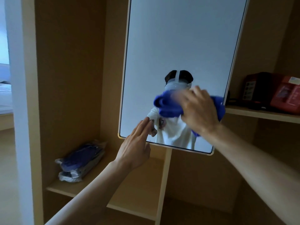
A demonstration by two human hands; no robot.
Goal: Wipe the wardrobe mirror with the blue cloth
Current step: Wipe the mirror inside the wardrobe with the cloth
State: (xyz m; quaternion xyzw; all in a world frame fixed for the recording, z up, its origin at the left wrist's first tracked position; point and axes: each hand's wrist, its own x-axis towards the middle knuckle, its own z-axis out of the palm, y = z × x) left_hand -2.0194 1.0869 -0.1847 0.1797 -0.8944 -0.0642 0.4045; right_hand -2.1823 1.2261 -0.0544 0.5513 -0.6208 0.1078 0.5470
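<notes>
The wardrobe mirror (178,46) runs out of view at the top, and only its lower corners and pale frame show whole. The right hand (199,109) presses the blue cloth (168,108) against the lower right part of the glass. Its fingers are curled over the bunched fabric, though motion blur smears the fingertips and the grip cannot be read finely. The hand covers most of the cloth. Folds spill out to its left, right and below the wrist, and cloth and reflection are hard to tell apart. The left hand (134,148) has straight fingers held together, their tips touching the glass near the lower left corner. On the left shelf (65,189) lies a plastic-wrapped bundle (81,161) with something blue inside. Red boxes (284,95) on the right shelf are cut off by the frame edge, their labels unreadable.
</notes>
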